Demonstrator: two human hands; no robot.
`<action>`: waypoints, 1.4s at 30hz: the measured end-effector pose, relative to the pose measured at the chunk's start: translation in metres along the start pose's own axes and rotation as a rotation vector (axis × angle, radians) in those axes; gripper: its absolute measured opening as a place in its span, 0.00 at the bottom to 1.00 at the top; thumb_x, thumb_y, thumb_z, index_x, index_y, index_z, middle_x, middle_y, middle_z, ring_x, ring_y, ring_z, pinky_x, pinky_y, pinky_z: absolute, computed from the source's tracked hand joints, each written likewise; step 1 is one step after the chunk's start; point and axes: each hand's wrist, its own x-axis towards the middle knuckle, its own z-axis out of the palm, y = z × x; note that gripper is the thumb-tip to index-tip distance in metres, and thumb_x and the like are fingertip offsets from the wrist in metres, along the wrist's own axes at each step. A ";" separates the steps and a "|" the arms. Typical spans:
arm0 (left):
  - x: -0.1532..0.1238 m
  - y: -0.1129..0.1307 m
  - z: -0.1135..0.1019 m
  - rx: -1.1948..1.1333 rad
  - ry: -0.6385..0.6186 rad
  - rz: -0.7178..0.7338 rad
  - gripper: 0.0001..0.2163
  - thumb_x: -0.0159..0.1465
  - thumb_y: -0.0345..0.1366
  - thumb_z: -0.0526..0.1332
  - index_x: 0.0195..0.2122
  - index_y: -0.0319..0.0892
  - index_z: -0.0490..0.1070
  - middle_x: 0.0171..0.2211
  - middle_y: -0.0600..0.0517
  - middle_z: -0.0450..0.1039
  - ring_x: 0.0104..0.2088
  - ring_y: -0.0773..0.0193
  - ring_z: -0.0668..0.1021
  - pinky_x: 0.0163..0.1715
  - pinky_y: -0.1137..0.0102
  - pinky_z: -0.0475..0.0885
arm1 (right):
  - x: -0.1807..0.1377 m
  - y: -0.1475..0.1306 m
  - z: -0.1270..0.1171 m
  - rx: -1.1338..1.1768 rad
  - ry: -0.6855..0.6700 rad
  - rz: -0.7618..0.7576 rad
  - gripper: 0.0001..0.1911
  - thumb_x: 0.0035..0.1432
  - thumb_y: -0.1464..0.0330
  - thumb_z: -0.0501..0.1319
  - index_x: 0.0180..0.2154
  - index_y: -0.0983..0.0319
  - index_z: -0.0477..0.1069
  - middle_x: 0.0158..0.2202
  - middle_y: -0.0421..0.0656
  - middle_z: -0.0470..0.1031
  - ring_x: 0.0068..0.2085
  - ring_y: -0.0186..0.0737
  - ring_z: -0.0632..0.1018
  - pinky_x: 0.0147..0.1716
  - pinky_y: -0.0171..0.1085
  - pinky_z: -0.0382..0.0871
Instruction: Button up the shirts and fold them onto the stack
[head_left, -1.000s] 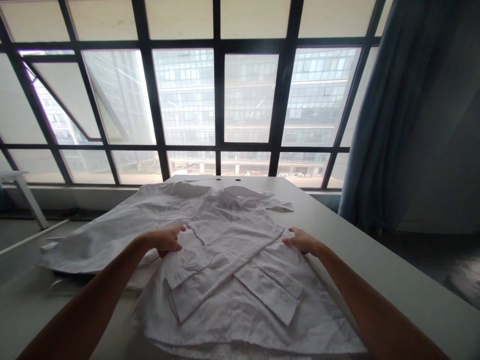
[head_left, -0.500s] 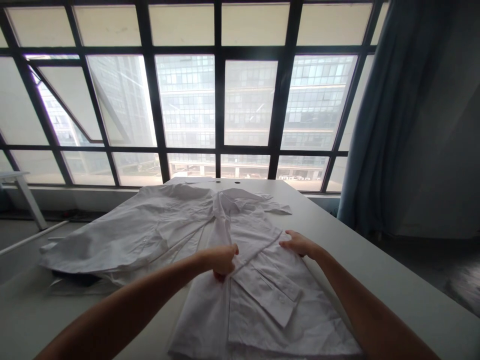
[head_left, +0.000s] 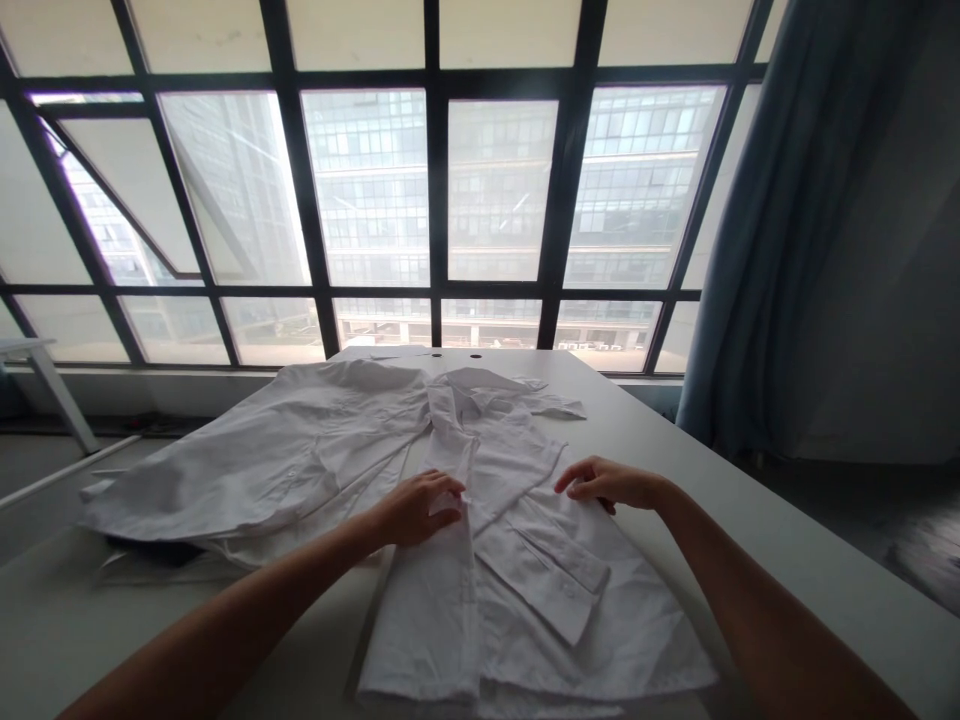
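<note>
A white long-sleeved shirt (head_left: 427,620) lies on the table with one front panel folded over. Its cuffed sleeve (head_left: 551,575) rests slantwise across the body, and the collar (head_left: 480,380) is at the far end. My left hand (head_left: 421,508) is over the folded front edge, thumb and fingers apart, with no cloth gripped between them. At the shirt's right side, my right hand (head_left: 609,484) hovers or rests lightly with its fingers loosely curved and apart; its fingertips are near the sleeve, and contact is hard to tell.
More white cloth (head_left: 240,450) spreads to the left, with something dark (head_left: 154,552) under its edge. The white table (head_left: 757,535) runs toward a wall of windows (head_left: 495,190). A blue-grey curtain (head_left: 750,300) hangs at the right, and a white table leg (head_left: 64,400) stands at the left.
My left hand has loosened from its closed grip on the shirt's front and moved slightly left and up. The folded front now lies flatter and further right. My right hand has moved slightly.
</note>
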 end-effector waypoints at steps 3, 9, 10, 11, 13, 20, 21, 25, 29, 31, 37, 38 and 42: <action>-0.008 -0.012 0.005 0.040 -0.090 0.064 0.28 0.62 0.48 0.62 0.62 0.43 0.64 0.64 0.43 0.62 0.65 0.51 0.62 0.64 0.58 0.57 | 0.004 -0.007 0.007 0.047 0.044 -0.049 0.22 0.44 0.55 0.69 0.37 0.66 0.78 0.24 0.36 0.64 0.23 0.29 0.64 0.18 0.29 0.58; -0.012 -0.018 0.017 0.065 -0.228 0.008 0.35 0.65 0.57 0.55 0.68 0.44 0.54 0.69 0.44 0.47 0.69 0.49 0.51 0.67 0.53 0.43 | 0.025 -0.039 0.057 0.108 0.241 -0.220 0.28 0.49 0.53 0.66 0.45 0.67 0.73 0.18 0.29 0.56 0.19 0.25 0.56 0.18 0.29 0.48; -0.012 -0.018 0.018 0.070 -0.229 0.007 0.35 0.65 0.58 0.54 0.68 0.44 0.54 0.69 0.44 0.46 0.69 0.49 0.50 0.67 0.53 0.43 | 0.028 -0.044 0.069 0.107 0.217 -0.253 0.30 0.50 0.53 0.66 0.49 0.67 0.71 0.17 0.29 0.56 0.19 0.26 0.56 0.18 0.29 0.49; -0.012 -0.018 0.018 0.072 -0.225 0.011 0.35 0.65 0.58 0.53 0.68 0.45 0.53 0.70 0.45 0.46 0.69 0.49 0.50 0.67 0.53 0.43 | 0.031 -0.048 0.081 0.107 0.154 -0.278 0.33 0.51 0.54 0.66 0.53 0.68 0.69 0.18 0.29 0.58 0.19 0.26 0.58 0.19 0.29 0.51; -0.012 -0.019 0.019 0.076 -0.209 0.023 0.35 0.65 0.59 0.53 0.69 0.45 0.52 0.69 0.44 0.46 0.69 0.49 0.49 0.67 0.54 0.43 | 0.034 -0.054 0.100 0.122 -0.026 -0.312 0.40 0.52 0.54 0.67 0.61 0.66 0.61 0.22 0.32 0.68 0.22 0.28 0.65 0.22 0.30 0.58; -0.012 -0.020 0.020 0.085 -0.218 0.013 0.37 0.65 0.61 0.52 0.69 0.46 0.51 0.70 0.45 0.45 0.69 0.49 0.49 0.67 0.54 0.43 | 0.018 -0.059 0.098 0.212 -0.513 -0.210 0.42 0.51 0.54 0.70 0.63 0.61 0.60 0.49 0.51 0.77 0.40 0.34 0.78 0.36 0.30 0.69; -0.012 -0.019 0.020 0.089 -0.223 0.004 0.37 0.65 0.61 0.52 0.69 0.46 0.52 0.70 0.45 0.44 0.69 0.48 0.49 0.67 0.54 0.43 | 0.015 -0.060 0.096 0.217 -0.600 -0.172 0.42 0.49 0.55 0.71 0.62 0.60 0.61 0.51 0.52 0.76 0.40 0.33 0.78 0.34 0.29 0.69; -0.012 -0.015 0.018 0.117 -0.247 -0.030 0.36 0.66 0.60 0.50 0.69 0.44 0.50 0.70 0.45 0.43 0.70 0.48 0.48 0.66 0.53 0.41 | 0.004 -0.065 0.100 0.321 -0.928 -0.055 0.45 0.44 0.54 0.73 0.62 0.56 0.61 0.55 0.53 0.73 0.43 0.41 0.81 0.34 0.34 0.75; -0.014 -0.008 0.021 0.143 -0.255 -0.055 0.36 0.67 0.60 0.48 0.70 0.45 0.49 0.70 0.44 0.41 0.70 0.48 0.45 0.66 0.51 0.40 | 0.004 -0.069 0.110 0.315 -0.977 -0.073 0.43 0.44 0.52 0.73 0.59 0.58 0.64 0.48 0.51 0.77 0.41 0.44 0.82 0.33 0.36 0.76; -0.018 0.000 0.024 0.164 -0.259 -0.063 0.35 0.67 0.59 0.47 0.70 0.45 0.49 0.70 0.43 0.40 0.70 0.47 0.45 0.66 0.49 0.41 | 0.010 -0.067 0.113 0.253 -0.710 -0.178 0.35 0.48 0.51 0.70 0.54 0.61 0.69 0.41 0.48 0.78 0.33 0.39 0.82 0.27 0.32 0.73; -0.021 0.030 0.018 0.155 -0.232 0.003 0.27 0.68 0.53 0.51 0.64 0.47 0.62 0.65 0.43 0.59 0.65 0.44 0.62 0.61 0.52 0.58 | 0.021 -0.059 0.109 -0.263 0.032 -0.445 0.11 0.54 0.62 0.66 0.33 0.65 0.76 0.25 0.40 0.74 0.25 0.30 0.72 0.24 0.29 0.63; -0.015 0.030 0.014 0.132 -0.224 0.020 0.22 0.69 0.49 0.51 0.60 0.47 0.68 0.60 0.45 0.67 0.60 0.47 0.68 0.58 0.56 0.63 | 0.021 -0.058 0.108 -0.325 -0.015 -0.437 0.10 0.52 0.64 0.67 0.33 0.65 0.76 0.25 0.39 0.74 0.25 0.31 0.71 0.24 0.29 0.62; 0.032 0.006 -0.003 0.155 -0.078 0.056 0.14 0.69 0.37 0.54 0.53 0.46 0.74 0.52 0.48 0.75 0.50 0.56 0.77 0.50 0.66 0.70 | 0.017 -0.058 0.110 -0.451 -0.158 -0.366 0.13 0.47 0.64 0.69 0.34 0.65 0.76 0.27 0.39 0.75 0.25 0.31 0.70 0.23 0.29 0.61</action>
